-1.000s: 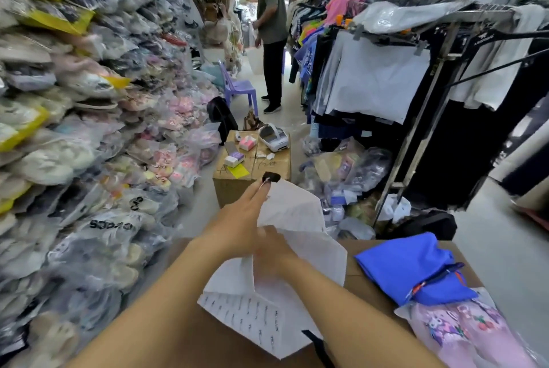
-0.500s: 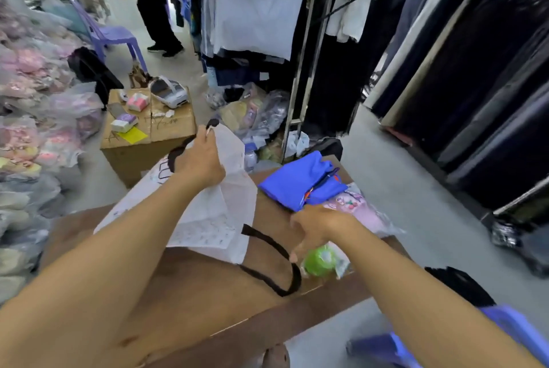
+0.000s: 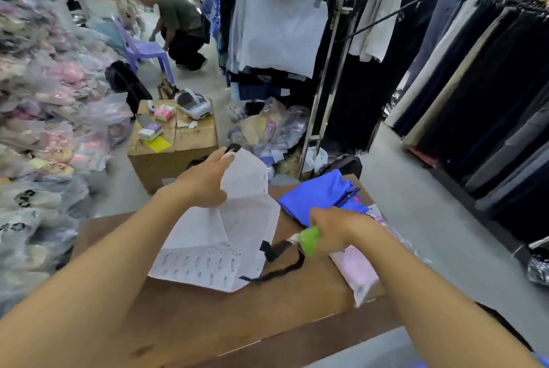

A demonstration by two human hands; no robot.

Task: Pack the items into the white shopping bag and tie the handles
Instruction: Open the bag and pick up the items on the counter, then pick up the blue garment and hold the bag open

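Observation:
The white shopping bag with small printed text lies mostly flat on the brown cardboard table. Its black handles trail toward the right. My left hand pinches the bag's upper edge and lifts it. My right hand is closed around a pink garment in a clear wrapper, which has a bright green part at its end, just right of the bag. A folded blue garment lies behind my right hand.
A cardboard box with a white headset, tissue packs and a yellow note stands ahead. Piled packaged goods line the left. Clothing racks fill the right. A person crouches beside a purple chair in the aisle.
My right hand left the bag, reached right, took hold of the wrapped pink garment and now draws it toward the bag. My left hand keeps holding the bag's upper edge. The far person crouched down.

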